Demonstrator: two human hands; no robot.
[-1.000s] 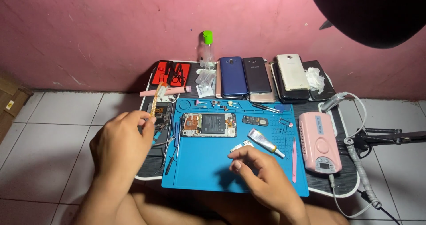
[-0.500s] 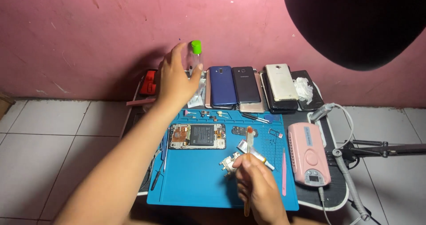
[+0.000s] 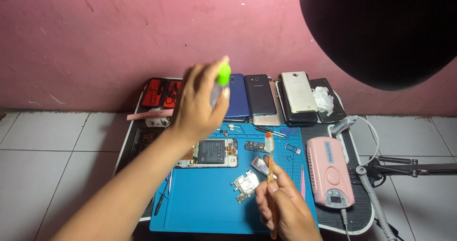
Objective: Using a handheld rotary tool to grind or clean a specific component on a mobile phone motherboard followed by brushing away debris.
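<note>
A: Grip check, left first. Left hand [image 3: 200,103] is wrapped shut around a small clear bottle with a green cap [image 3: 220,81], lifted above the far edge of the blue work mat [image 3: 200,207]; the bottle is blurred, so its tilt can't be read.

B: And under it?

A: Opened phone [image 3: 209,153], back off, lying flat near the mat's far-left part. A loose circuit board [image 3: 245,186] sits nearer the mat's middle, apart from the phone.

B: Right side?

A: Right hand [image 3: 281,207], fingers pinched closed on the handle of an orange toothbrush [image 3: 270,174], bristles up, over the mat's near-right part, just beside the board.

B: Step in hand, by your reading?

A: Judging from both grips, cleaning prep: liquid being brought to the brush. Next move likely calls for bottle tip and bristles to meet, with only a small dose, over the mat and clear of the open phone.

B: Surroundings?

A: Row of phones [image 3: 259,94] along the far edge, pink control box [image 3: 329,172] at the right edge, dark lamp shade [image 3: 381,27] overhead.
</note>
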